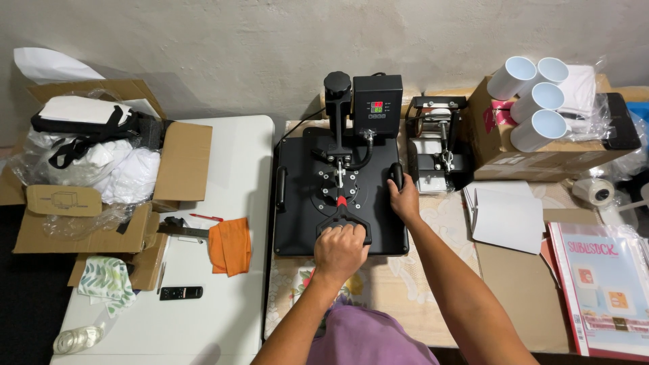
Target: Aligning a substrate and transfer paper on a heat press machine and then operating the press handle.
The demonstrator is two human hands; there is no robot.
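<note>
While hands (340, 249) grasp press (304, 203), mugs (537, 101) well apart.

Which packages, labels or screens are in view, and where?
Control box screen: atop the heat press, small, black with red and green digits.
Cardboard box: right of the press, brown, white mugs on top.
Open cardboard box: far left, brown, holds white fabric.
Packet: bottom right, flat, pink and light blue.

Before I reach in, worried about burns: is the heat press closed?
Closed. The black top plate lies flat; the left hand grips the front handle and the right hand holds its side.
</note>
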